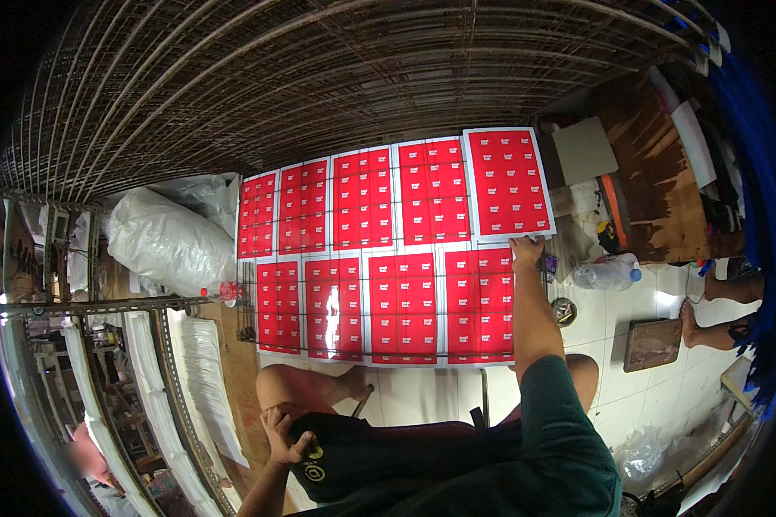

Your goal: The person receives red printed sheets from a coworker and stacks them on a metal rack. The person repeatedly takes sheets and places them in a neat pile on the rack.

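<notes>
Red printed sheets with white borders and small white marks lie in two rows on a wire rack, whose thin wires cross over most of them. At the far right of the back row, one red printed sheet (510, 181) lies on top of the wires. My right hand (528, 250) reaches forward and pinches its near right corner. Directly below that hand is the front-row red sheet (478, 306). My left hand (282, 433) rests on my left thigh beside the dark shorts, fingers apart and holding nothing.
Raised wire racks (336, 77) hang over the far side. To the left are a large plastic-wrapped bundle (168, 241) and a red-capped bottle (222, 293). On the right stand a clear bottle (608, 274), a round tin (564, 311) and a low wooden block (652, 344), near another person's feet (691, 323).
</notes>
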Demonstrator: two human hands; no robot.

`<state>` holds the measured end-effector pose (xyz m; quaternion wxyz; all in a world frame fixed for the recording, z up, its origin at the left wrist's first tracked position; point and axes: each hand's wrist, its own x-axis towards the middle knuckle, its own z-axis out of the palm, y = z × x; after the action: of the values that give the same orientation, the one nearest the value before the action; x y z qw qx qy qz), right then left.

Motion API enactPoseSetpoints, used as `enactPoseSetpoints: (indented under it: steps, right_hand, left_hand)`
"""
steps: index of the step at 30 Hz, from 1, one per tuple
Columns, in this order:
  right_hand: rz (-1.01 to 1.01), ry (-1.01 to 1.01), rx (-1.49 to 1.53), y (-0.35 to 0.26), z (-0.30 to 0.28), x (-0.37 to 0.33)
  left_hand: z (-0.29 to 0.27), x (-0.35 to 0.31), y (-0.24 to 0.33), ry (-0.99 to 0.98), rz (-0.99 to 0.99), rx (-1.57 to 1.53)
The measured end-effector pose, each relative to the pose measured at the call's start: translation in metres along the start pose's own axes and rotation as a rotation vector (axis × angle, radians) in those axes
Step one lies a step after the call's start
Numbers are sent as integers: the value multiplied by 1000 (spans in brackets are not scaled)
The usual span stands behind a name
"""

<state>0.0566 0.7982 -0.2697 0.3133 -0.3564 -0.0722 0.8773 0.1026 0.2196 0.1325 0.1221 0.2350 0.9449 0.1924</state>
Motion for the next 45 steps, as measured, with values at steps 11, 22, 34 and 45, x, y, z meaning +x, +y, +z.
enactPoseSetpoints:
  steps: [11, 22, 34, 45]
  right_hand:
    - [3, 34, -40, 2, -22, 19]
    - [-86, 356, -375, -1, 46, -40]
    - [-10, 266, -428, -22, 37, -44]
    - [-9, 360, -492, -25, 50, -53]
  left_hand:
    - [2, 2, -1, 19, 22, 20]
    - [1, -5, 2, 21, -13, 33]
    - [0, -5, 1, 54, 69, -27]
    - [1, -4, -1, 53, 46, -2]
